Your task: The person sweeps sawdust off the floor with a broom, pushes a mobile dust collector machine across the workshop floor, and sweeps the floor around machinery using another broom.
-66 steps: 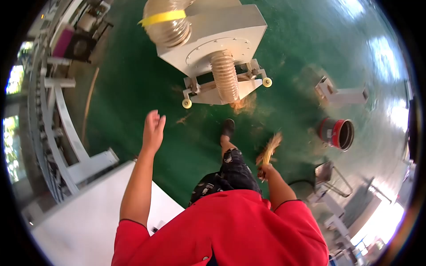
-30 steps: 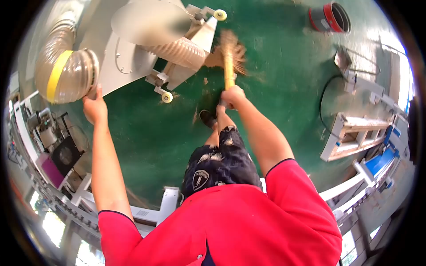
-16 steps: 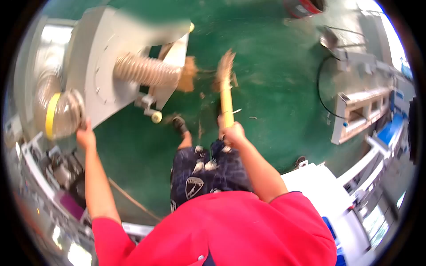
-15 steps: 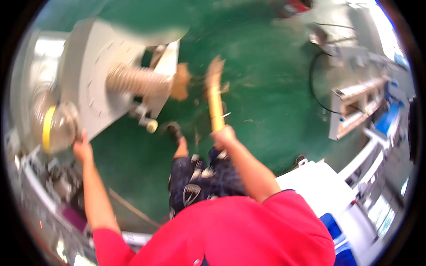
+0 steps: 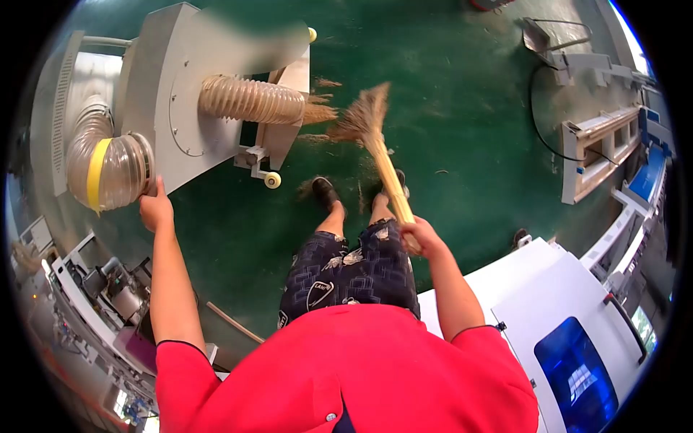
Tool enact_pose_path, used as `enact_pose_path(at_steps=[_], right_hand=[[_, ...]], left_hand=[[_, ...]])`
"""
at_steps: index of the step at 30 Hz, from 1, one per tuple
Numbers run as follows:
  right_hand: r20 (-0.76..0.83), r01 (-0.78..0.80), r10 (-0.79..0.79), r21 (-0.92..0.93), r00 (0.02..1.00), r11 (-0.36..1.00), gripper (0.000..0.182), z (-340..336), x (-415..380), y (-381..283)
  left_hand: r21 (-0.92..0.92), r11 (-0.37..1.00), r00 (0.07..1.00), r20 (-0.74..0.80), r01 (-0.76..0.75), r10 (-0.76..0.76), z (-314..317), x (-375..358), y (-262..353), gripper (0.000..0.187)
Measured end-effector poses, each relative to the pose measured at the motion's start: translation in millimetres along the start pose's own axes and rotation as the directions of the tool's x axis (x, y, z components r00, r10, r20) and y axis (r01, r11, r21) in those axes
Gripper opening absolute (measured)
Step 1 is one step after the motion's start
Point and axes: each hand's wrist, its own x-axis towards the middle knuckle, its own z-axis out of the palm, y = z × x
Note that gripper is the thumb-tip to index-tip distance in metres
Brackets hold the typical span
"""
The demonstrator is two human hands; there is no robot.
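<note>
A straw broom (image 5: 388, 173) with a pale yellow handle is in my right hand (image 5: 422, 237). My fingers are wrapped round the handle's near end, and the frayed bristles (image 5: 366, 114) reach toward sawdust (image 5: 317, 112) on the floor. On the left, my left hand (image 5: 157, 209) is closed at the rim of a clear ribbed duct hose (image 5: 119, 173) banded with yellow tape. Part of its grip is hidden behind the hose. A second ribbed hose (image 5: 253, 99) runs from the grey machine housing (image 5: 166, 108) toward the sawdust.
The green floor (image 5: 462, 137) spreads ahead of my feet. A caster wheel (image 5: 272, 180) juts from the machine. To the right are a metal dustpan (image 5: 538, 36), a black cable (image 5: 533, 108) and a frame (image 5: 574, 162). A white cabinet (image 5: 469, 289) stands close at my right.
The broom has swung from nearly straight ahead to a leftward slant, with my right hand farther right. My left hand stays at the duct hose. The view has shifted, and both feet now show.
</note>
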Motion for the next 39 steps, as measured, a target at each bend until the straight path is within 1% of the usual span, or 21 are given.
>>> enact_pose_path(at_steps=[3,4,5,6,7,9,11,12,14,15,16,17,19,20,23,27,32,33,34,38,39], right_hand=[[-0.203,-0.243,0.212,-0.147,0.956,0.959,0.02,-67.4,22.7,22.3],[-0.388,-0.28,0.09,-0.468,0.917,0.838,0.027,-97.7,50.9,41.7],[-0.409,-0.255,-0.01,-0.588,0.912,0.768,0.03,-110.1,61.8,40.5],[-0.415,-0.241,-0.102,-0.691,0.904,0.681,0.034,-123.5,71.6,45.5],[-0.41,-0.239,-0.181,-0.778,0.894,0.582,0.037,-127.1,80.7,52.6],[-0.396,-0.257,-0.149,-0.794,0.906,0.551,0.041,-123.7,112.1,43.2],[-0.199,-0.068,-0.4,-0.946,0.895,0.317,0.043,-127.3,181.8,51.9],[-0.243,-0.123,-0.282,-0.915,0.928,0.384,0.044,-104.3,203.4,30.4],[-0.21,-0.102,-0.282,-0.929,0.936,0.356,0.042,-56.9,240.0,-6.7],[-0.158,-0.071,-0.33,-0.963,0.931,0.26,0.041,-39.0,256.6,-16.9],[-0.169,-0.079,-0.314,-0.956,0.934,0.282,0.04,-23.9,271.3,-24.2],[-0.192,-0.113,-0.182,-0.922,0.964,0.371,0.039,-8.2,275.2,-35.0],[-0.159,-0.09,-0.112,-0.883,0.981,0.46,0.038,1.4,267.8,-36.1],[-0.156,-0.063,-0.177,-0.894,0.972,0.444,0.038,-3.7,257.1,-34.3],[-0.148,-0.004,-0.309,-0.907,0.939,0.421,0.038,-46.6,213.2,-8.8],[-0.3,-0.209,-0.155,-0.878,0.941,0.429,0.037,-74.5,192.4,-12.2],[-0.182,-0.1,-0.174,-0.913,0.968,0.396,0.041,-7.4,276.4,-25.7],[-0.107,-0.031,-0.213,-0.943,0.971,0.331,0.041,15.0,293.6,-30.0],[-0.121,-0.056,-0.213,-0.957,0.97,0.285,0.039,34.1,319.3,-27.9],[-0.076,-0.006,-0.15,-0.908,0.986,0.418,0.036,58.3,300.5,-50.7],[-0.053,0.054,-0.235,-0.904,0.97,0.425,0.035,44.1,286.4,-45.2]], left_hand=[[-0.035,0.997,0.998,-0.024,-0.067,0.066,19.7,15.0,-20.8,0.069],[-0.045,0.994,0.994,-0.036,-0.102,0.101,32.1,20.1,-28.8,0.069],[0.001,0.998,0.997,-0.045,-0.059,0.059,30.7,19.5,-26.9,0.069],[0.001,0.992,0.989,-0.085,-0.123,0.123,44.9,32.6,-43.7,0.07],[0.01,0.982,0.975,-0.113,-0.19,0.19,64.4,51.7,-67.4,0.072],[-0.059,0.998,0.999,0.017,-0.033,0.034,70.4,66.3,-77.7,0.07],[-0.011,0.999,0.995,0.084,0.051,-0.05,59.8,65.4,-64.3,0.066],[-0.065,0.998,0.997,0.08,0.027,-0.022,59.0,63.4,-61.1,0.064],[-0.106,0.994,0.997,0.071,-0.009,0.017,67.7,71.4,-71.7,0.066],[-0.045,0.998,0.997,0.055,-0.048,0.051,68.2,70.6,-68.3,0.071],[-0.021,0.999,0.995,0.1,0.024,-0.021,73.0,90.0,-80.8,0.078],[0.002,0.995,0.986,0.139,0.096,-0.095,75.0,109.0,-94.3,0.084],[-0.007,1.0,0.992,0.127,0.01,-0.009,76.7,97.2,-83.0,0.085],[-0.02,0.999,0.993,0.117,-0.03,0.032,76.1,93.3,-77.1,0.085],[-0.021,0.998,0.987,0.149,0.063,-0.06,76.3,119.1,-94.5,0.083],[-0.009,0.996,0.986,0.145,0.085,-0.083,85.0,146.0,-117.8,0.083],[-0.035,0.999,0.989,0.143,0.027,-0.021,82.3,127.1,-95.4,0.084],[-0.034,0.999,0.989,0.143,0.028,-0.023,81.0,126.0,-94.4,0.084],[-0.032,0.999,0.989,0.146,0.03,-0.025,80.2,126.9,-93.9,0.084],[-0.011,1.0,0.988,0.154,0.024,-0.022,80.9,139.0,-100.1,0.082],[-0.014,1.0,0.986,0.166,0.026,-0.023,82.6,141.5,-103.7,0.082]])
